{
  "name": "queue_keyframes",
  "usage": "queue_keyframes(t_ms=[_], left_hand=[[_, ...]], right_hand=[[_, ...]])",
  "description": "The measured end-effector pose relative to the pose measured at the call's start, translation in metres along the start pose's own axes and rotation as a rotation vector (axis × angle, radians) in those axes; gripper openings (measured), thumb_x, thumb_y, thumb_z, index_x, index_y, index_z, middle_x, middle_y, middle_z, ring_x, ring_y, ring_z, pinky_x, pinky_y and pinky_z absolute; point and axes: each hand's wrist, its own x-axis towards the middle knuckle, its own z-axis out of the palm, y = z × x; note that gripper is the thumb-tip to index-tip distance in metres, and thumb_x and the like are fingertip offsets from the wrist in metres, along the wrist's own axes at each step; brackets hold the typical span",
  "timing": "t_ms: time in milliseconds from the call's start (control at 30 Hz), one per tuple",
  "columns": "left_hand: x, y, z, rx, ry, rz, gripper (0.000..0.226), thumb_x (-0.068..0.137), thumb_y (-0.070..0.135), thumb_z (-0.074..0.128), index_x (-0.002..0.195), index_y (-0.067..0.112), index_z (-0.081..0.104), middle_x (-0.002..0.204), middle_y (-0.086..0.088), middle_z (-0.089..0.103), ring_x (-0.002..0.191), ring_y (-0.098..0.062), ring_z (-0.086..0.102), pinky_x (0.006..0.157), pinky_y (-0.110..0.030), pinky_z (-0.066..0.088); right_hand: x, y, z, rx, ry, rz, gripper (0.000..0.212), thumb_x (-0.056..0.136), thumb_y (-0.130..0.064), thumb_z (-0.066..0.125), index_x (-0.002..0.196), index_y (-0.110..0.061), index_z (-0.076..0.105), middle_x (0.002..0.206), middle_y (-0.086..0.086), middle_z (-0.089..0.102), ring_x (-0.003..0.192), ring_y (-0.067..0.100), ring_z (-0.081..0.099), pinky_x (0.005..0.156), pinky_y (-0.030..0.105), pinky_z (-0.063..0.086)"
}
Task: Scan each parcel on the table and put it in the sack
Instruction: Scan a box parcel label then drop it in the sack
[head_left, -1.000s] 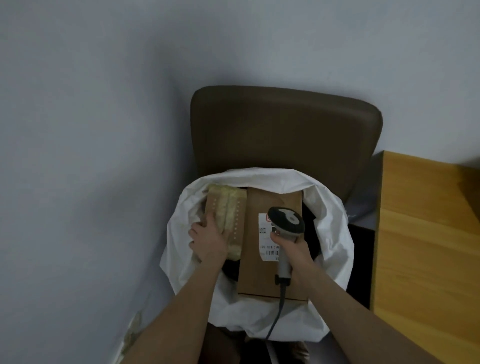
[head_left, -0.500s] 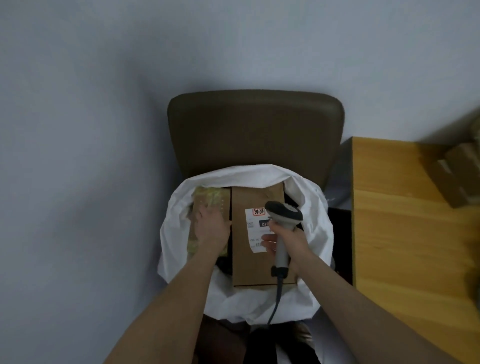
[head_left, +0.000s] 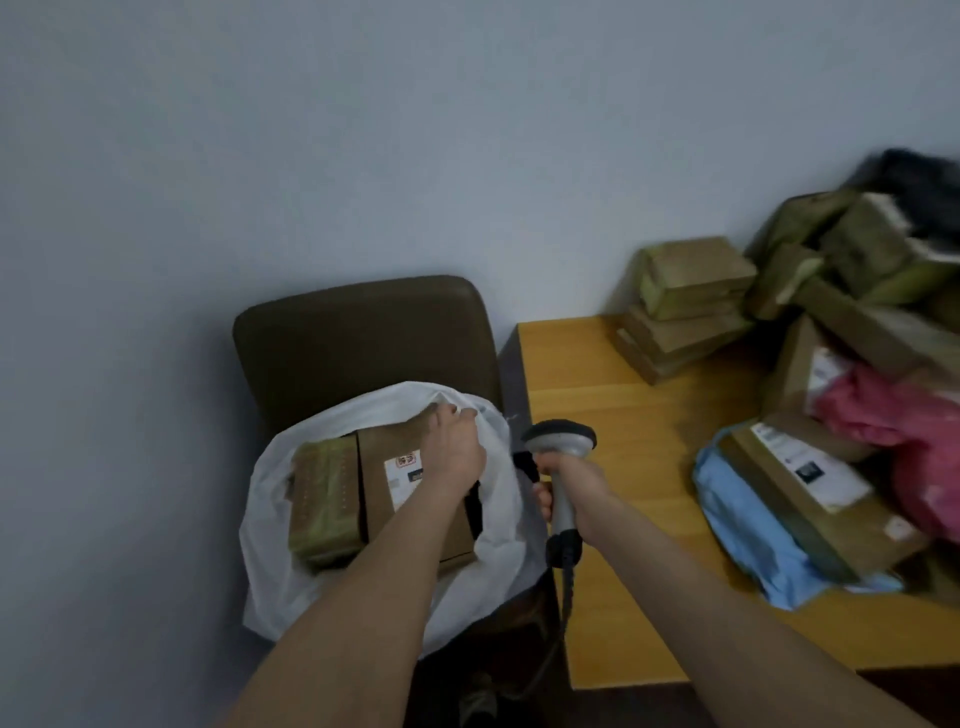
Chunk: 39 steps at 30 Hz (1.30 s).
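Note:
A white sack (head_left: 270, 499) stands open on a brown chair (head_left: 363, 343). Inside lie a tape-wrapped parcel (head_left: 324, 499) and a brown cardboard box (head_left: 384, 467) with a white label. My left hand (head_left: 452, 447) reaches over the box and grips the sack's far rim. My right hand (head_left: 566, 483) holds a grey barcode scanner (head_left: 561, 447) by its handle, between the sack and the wooden table (head_left: 613, 415). On the table lie a labelled box on a blue mailer (head_left: 800, 488) and a pink bag (head_left: 904, 415).
Several taped cardboard parcels (head_left: 691, 280) are stacked at the table's back against the grey wall, with a heap of more parcels (head_left: 852, 249) at the far right. The scanner's cable (head_left: 569, 587) hangs down by the table's left edge.
My left hand left the taped parcel in the sack and moved to the sack's far rim. The view swung right, bringing the table's parcels into sight. My right hand with the scanner shifted right.

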Motion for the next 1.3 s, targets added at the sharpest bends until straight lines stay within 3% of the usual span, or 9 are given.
queue_keyframes(t_ms=[233,400,533,767,1033,1133,1300], left_hand=[[-0.068,0.14,0.007,-0.004,-0.014,0.131,0.049,0.094,0.022,0.057,0.14,0.017,0.039,0.143,-0.011,0.032,0.131,-0.03,0.034,0.102,-0.038,0.04],[-0.114,0.24,0.017,-0.058,-0.037,0.244,0.053,0.092,0.024,0.059,0.141,0.015,0.04,0.142,-0.011,0.034,0.131,-0.028,0.034,0.103,-0.037,0.036],[-0.128,0.303,0.021,-0.065,-0.041,0.289,0.05,0.091,0.027,0.059,0.137,0.015,0.043,0.139,-0.01,0.037,0.129,-0.027,0.038,0.103,-0.036,0.037],[-0.112,0.393,0.021,-0.187,-0.056,0.355,0.049,0.09,0.037,0.059,0.132,0.014,0.048,0.127,-0.013,0.043,0.12,-0.031,0.045,0.097,-0.04,0.044],[-0.043,0.484,0.03,-0.361,-0.047,0.332,0.043,0.091,0.03,0.06,0.131,0.016,0.052,0.13,-0.009,0.049,0.115,-0.026,0.053,0.094,-0.037,0.047],[-0.031,0.512,0.04,-0.365,-0.072,0.377,0.04,0.091,0.021,0.058,0.13,0.012,0.054,0.13,-0.009,0.054,0.114,-0.025,0.056,0.096,-0.039,0.047],[-0.033,0.556,0.059,-0.361,-0.108,0.483,0.027,0.093,0.02,0.054,0.119,0.016,0.062,0.116,-0.003,0.066,0.103,-0.022,0.063,0.086,-0.036,0.053]], right_hand=[[-0.062,0.013,-0.149,0.002,0.088,-0.136,0.016,0.092,-0.016,0.062,0.094,-0.001,0.061,0.051,0.009,0.057,0.04,0.019,0.047,0.045,0.027,0.042],[-0.097,0.019,-0.248,0.055,0.207,-0.197,0.021,0.087,-0.015,0.065,0.08,0.005,0.062,0.047,0.01,0.058,0.039,0.02,0.048,0.044,0.027,0.041],[-0.114,0.012,-0.306,0.133,0.264,-0.226,0.018,0.085,-0.012,0.066,0.081,0.004,0.061,0.045,0.01,0.054,0.038,0.021,0.047,0.044,0.027,0.04],[-0.115,-0.021,-0.384,0.208,0.334,-0.293,0.019,0.085,-0.009,0.066,0.07,0.0,0.057,0.044,0.01,0.051,0.035,0.018,0.045,0.038,0.022,0.038],[-0.071,-0.088,-0.46,0.207,0.436,-0.331,0.018,0.083,-0.014,0.07,0.086,0.0,0.059,0.044,0.007,0.055,0.042,0.02,0.049,0.051,0.031,0.042],[-0.058,-0.099,-0.486,0.212,0.462,-0.291,0.019,0.085,-0.013,0.069,0.091,0.001,0.058,0.05,0.011,0.058,0.04,0.019,0.049,0.048,0.029,0.042],[-0.046,-0.101,-0.529,0.171,0.516,-0.257,0.018,0.082,-0.009,0.07,0.075,0.0,0.056,0.042,0.009,0.053,0.037,0.02,0.048,0.045,0.027,0.042]])
